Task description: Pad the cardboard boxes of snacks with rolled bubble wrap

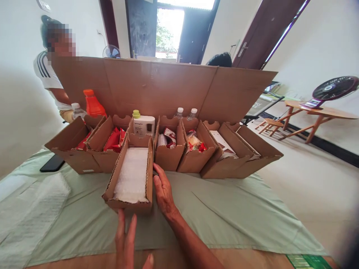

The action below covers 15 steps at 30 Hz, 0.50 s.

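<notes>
The cardboard box [129,203], long and narrow with a white padded liner [131,175] in it, stands on the green cloth [224,209] covering the worktop, set forward of a row of like boxes [168,158]. The right hand [164,190] lies flat along the box's right wall, touching it, its grip open with fingers straight and clasping nothing. The left hand [126,239] is just in front of the box's near end, its grip also open, fingers spread and empty; whether they touch the cardboard cannot be told. Behind the box stands a white bottle [143,125] with a yellow-green cap; its label bears small dark writing, too small to read. Red packets [113,140] fill the box to the left, and an orange bottle [93,104] stands behind.
</notes>
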Each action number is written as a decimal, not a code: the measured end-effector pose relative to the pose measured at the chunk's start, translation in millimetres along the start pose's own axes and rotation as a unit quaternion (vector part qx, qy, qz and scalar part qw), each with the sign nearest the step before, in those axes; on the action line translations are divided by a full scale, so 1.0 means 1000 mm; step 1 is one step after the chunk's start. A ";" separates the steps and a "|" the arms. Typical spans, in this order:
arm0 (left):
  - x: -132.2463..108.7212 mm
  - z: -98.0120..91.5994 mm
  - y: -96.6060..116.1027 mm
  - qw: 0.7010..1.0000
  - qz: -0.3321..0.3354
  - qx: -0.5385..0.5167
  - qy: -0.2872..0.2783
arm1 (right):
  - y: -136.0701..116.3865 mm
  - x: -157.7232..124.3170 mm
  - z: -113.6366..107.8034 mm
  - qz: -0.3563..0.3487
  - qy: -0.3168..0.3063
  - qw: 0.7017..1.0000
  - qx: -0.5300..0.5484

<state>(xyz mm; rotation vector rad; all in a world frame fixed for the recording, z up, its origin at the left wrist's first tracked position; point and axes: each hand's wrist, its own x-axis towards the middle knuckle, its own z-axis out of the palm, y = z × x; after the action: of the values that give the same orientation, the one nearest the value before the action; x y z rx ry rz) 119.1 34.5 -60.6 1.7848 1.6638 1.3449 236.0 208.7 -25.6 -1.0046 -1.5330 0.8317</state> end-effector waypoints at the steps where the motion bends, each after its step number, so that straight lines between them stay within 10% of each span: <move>1: 0.008 0.005 0.005 1.000 0.000 0.009 0.000 | 0.009 -0.001 -0.001 0.019 0.006 1.000 -0.006; 11: 0.154 0.030 -0.021 0.996 -0.029 -0.043 -0.072 | 0.057 0.004 -0.010 0.088 0.053 0.993 -0.063; 15: 0.139 0.035 -0.051 0.988 -0.019 0.036 -0.150 | 0.056 0.005 -0.010 0.088 0.038 0.993 -0.066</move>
<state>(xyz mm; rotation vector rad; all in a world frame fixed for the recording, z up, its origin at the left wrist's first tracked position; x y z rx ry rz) 98.8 185.0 -63.2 1.8770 1.5894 0.9530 254.8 235.7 -72.2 -1.2691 -1.4644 0.8126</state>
